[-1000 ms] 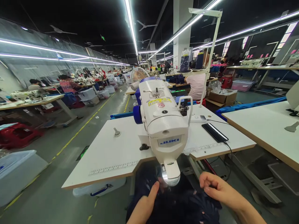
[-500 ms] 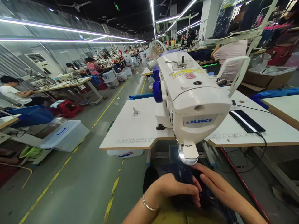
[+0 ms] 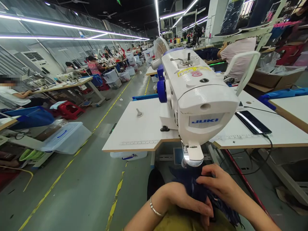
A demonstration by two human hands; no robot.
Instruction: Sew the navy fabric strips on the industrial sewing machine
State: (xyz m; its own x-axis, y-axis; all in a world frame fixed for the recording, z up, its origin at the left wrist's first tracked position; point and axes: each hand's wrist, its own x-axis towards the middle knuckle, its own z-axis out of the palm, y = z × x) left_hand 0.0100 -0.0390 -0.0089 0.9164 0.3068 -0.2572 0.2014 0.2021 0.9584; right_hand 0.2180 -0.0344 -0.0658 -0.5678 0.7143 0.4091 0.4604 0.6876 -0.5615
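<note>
Dark navy fabric (image 3: 185,175) hangs below the head of a white sewing machine (image 3: 204,96) and runs down over my lap. My left hand (image 3: 190,200), with a silver bracelet at the wrist, is closed on the lower part of this cloth, thumb on top. My right hand (image 3: 220,183) pinches the cloth's right side between thumb and fingers, just below the machine's rounded metal end (image 3: 193,160). Loose, fringe-like navy strands (image 3: 227,208) trail beneath the right forearm. The cloth's upper end at the needle is partly hidden by the machine.
A phone (image 3: 253,122) with a cable lies on the white table (image 3: 134,131) to the right of the machine. A small grey metal piece (image 3: 139,113) sits on its left side. A lidded plastic box (image 3: 67,138) and a yellow-lined aisle are at left; people sit at other machines.
My right hand's fingers have bent from nearly straight into a pinch on the cloth. My left hand has shifted slightly right and down, and more fabric shows under the machine.
</note>
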